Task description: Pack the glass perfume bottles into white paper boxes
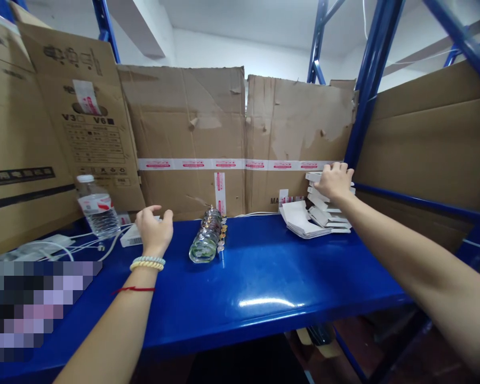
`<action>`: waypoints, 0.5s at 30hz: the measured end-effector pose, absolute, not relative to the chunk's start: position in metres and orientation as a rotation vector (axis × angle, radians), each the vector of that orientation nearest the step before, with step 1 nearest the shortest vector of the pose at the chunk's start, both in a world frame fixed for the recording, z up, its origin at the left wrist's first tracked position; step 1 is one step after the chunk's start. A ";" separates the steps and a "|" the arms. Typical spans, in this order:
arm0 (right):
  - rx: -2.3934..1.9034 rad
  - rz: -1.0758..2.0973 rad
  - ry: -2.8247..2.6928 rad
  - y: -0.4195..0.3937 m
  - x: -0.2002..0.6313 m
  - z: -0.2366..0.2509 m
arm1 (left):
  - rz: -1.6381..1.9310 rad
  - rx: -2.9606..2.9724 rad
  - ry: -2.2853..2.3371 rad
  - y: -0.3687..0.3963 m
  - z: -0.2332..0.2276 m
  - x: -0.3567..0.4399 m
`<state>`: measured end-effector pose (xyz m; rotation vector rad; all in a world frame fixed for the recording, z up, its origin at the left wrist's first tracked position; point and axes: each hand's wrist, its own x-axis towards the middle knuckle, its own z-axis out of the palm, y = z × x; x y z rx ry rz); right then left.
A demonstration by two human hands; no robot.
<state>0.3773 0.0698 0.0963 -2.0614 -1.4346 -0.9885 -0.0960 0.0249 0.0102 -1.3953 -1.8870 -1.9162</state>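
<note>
Just 2 hands, left [155,229] open over 1 small white box [133,236], right [335,180] flat atop 1 stack of white cartons [328,208].

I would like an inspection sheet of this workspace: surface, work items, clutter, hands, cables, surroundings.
Surface: blue shelf top, glossy, with light glare.
Work items: stack of flat white boxes at the right rear; small white box at the left.
Clutter: water bottle upright; row of small glass bottles in the middle.
Hands: right hand rests on the stack; left hand open over the small white box.
Cables: white cables at the left.
Surroundings: cardboard sheets behind; blue rack posts.
</note>
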 end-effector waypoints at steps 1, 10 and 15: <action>-2.109 -1.008 -1.472 0.074 0.381 0.096 | -1.918 -1.401 -1.879 0.024 0.010 -0.094; -2.191 -1.055 -1.641 0.079 0.393 0.090 | -1.912 -1.429 -1.827 0.024 0.007 -0.095; -1.946 -1.237 -1.707 0.056 0.386 0.109 | -1.919 -1.412 -1.762 0.024 0.007 -0.094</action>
